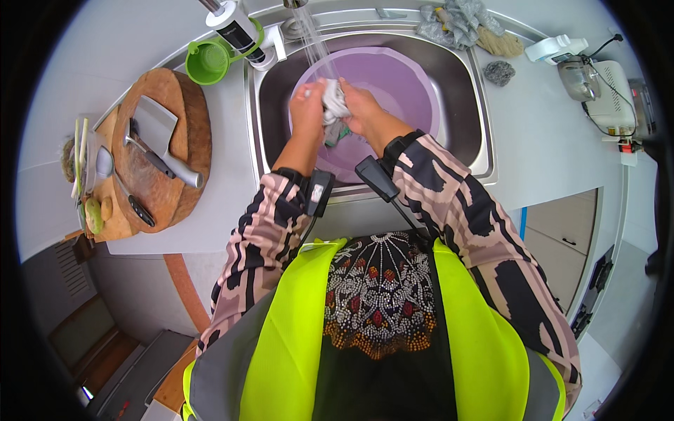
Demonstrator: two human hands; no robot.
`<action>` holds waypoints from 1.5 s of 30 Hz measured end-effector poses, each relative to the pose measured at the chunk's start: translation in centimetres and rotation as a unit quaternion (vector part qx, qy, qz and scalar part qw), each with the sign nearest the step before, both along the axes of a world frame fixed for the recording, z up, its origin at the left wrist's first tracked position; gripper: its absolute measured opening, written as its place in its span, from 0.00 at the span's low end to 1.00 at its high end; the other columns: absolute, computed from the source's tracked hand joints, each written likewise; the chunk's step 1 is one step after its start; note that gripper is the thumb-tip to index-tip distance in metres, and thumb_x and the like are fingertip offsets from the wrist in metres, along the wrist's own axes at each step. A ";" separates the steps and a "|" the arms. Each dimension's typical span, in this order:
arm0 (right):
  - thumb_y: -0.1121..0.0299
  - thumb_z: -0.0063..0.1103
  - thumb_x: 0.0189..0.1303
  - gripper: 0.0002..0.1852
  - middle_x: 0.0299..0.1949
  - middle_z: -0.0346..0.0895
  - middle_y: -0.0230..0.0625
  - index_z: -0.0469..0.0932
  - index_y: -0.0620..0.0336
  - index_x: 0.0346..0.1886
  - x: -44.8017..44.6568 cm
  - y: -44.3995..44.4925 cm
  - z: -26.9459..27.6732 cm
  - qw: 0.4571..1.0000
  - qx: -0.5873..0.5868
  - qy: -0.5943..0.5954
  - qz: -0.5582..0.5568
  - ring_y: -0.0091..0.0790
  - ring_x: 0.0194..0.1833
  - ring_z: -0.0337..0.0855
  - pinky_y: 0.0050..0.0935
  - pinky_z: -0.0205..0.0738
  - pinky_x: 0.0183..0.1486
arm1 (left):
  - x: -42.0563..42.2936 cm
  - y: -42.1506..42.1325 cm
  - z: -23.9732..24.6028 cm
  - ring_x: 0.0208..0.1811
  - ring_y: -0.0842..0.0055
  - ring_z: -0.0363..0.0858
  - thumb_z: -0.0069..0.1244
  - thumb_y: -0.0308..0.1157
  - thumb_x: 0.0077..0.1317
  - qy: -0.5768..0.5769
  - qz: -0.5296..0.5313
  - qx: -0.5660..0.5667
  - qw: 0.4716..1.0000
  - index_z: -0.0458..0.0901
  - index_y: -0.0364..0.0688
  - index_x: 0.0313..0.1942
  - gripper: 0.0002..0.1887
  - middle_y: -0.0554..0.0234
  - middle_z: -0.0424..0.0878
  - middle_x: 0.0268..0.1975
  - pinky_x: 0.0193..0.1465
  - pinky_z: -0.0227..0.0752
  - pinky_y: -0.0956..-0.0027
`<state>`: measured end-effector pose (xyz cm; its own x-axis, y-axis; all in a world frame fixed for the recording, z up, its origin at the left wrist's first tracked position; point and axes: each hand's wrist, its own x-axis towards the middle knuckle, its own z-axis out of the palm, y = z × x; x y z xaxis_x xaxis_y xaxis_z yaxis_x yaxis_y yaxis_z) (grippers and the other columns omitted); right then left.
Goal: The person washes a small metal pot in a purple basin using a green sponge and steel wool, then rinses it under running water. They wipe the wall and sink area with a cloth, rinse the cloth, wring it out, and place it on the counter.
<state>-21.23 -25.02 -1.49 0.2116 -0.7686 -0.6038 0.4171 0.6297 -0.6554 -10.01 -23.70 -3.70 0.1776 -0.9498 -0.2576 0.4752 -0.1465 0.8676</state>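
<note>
Both of my hands grip a bunched white-and-grey cloth over a purple plastic basin. My left hand has its fingers closed on the cloth's left side, slightly blurred. On its right side, my right hand holds it with the thumb toward the top. A greyish fold with a green edge hangs below the bunch. Water runs from the faucet down onto the hands and cloth. The basin sits inside a stainless steel sink; my forearms hide part of its near rim.
At left, a cleaver, a peeler-like tool and a ladle lie on or against a round wooden chopping board. A green strainer cup stands behind. Grey cloths, a scouring pad and a white appliance are at right.
</note>
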 end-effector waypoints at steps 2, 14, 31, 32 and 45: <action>0.46 0.51 0.66 0.20 0.42 0.79 0.33 0.76 0.53 0.46 0.2 0.1 0.3 0.999 -0.039 0.026 -0.007 0.34 0.43 0.80 0.42 0.72 0.49 | 0.3 -0.9 0.3 0.33 0.76 0.80 0.51 0.30 0.65 0.033 0.123 0.007 0.992 0.76 0.38 0.43 0.08 0.61 0.80 0.34 0.35 0.75 0.72; 0.59 0.49 0.68 0.18 0.44 0.75 0.44 0.72 0.65 0.51 0.4 -2.4 -1.3 0.973 -0.085 0.207 -0.054 0.37 0.42 0.78 0.41 0.73 0.43 | -2.8 1.3 -0.9 0.37 0.81 0.77 0.50 0.31 0.67 -0.083 0.018 0.052 0.995 0.77 0.35 0.47 0.11 0.61 0.80 0.38 0.40 0.71 0.77; 0.87 0.42 0.56 0.29 0.53 0.69 0.49 0.59 0.58 0.63 -6.2 -4.1 0.3 0.975 -0.124 -0.042 -0.181 0.46 0.46 0.79 0.50 0.77 0.47 | 4.8 -1.3 0.3 0.41 0.69 0.80 0.44 0.20 0.66 0.108 0.105 -0.067 0.986 0.71 0.36 0.51 0.14 0.54 0.78 0.47 0.41 0.76 0.66; 0.88 0.40 0.57 0.30 0.53 0.69 0.50 0.57 0.57 0.64 -6.6 -4.1 1.0 0.970 -0.125 -0.066 -0.196 0.48 0.46 0.79 0.53 0.77 0.47 | 5.4 -0.8 0.2 0.43 0.68 0.80 0.45 0.19 0.64 0.008 0.068 -0.027 0.997 0.72 0.34 0.52 0.16 0.53 0.77 0.50 0.45 0.77 0.67; 0.87 0.36 0.57 0.28 0.59 0.66 0.50 0.53 0.57 0.62 -4.3 -2.5 7.6 0.948 -0.253 -0.145 -0.127 0.54 0.53 0.76 0.55 0.74 0.49 | -1.1 0.2 -0.3 0.34 0.75 0.81 0.48 0.26 0.64 -0.007 -0.029 0.110 0.993 0.74 0.40 0.56 0.18 0.60 0.82 0.41 0.37 0.80 0.67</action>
